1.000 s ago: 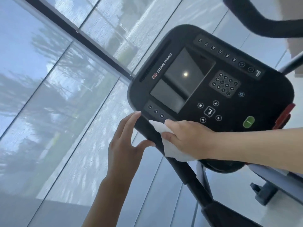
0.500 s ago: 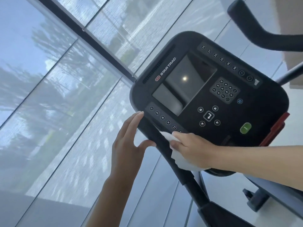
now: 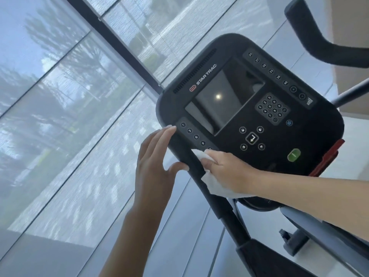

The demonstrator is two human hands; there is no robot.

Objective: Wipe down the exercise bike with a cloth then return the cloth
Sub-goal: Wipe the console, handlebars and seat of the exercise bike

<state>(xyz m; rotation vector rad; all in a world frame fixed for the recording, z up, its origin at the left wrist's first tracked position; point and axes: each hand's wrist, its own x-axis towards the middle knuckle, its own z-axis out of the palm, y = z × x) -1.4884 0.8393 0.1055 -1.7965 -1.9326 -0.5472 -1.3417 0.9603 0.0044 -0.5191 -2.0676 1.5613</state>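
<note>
Currently wiping console (image 3: pixel 249 116) edge with cloth (image 3: pixel 214 185).
Right hand (image 3: pixel 229 172) fingers bunched on soft, light cloth; left hand (image 3: pixel 154 166) fingers spread, steadying rigid rim.

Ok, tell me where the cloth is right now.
In the head view the white cloth is under the right hand, pressed on the console's lower left edge, just right of the left hand.
</note>
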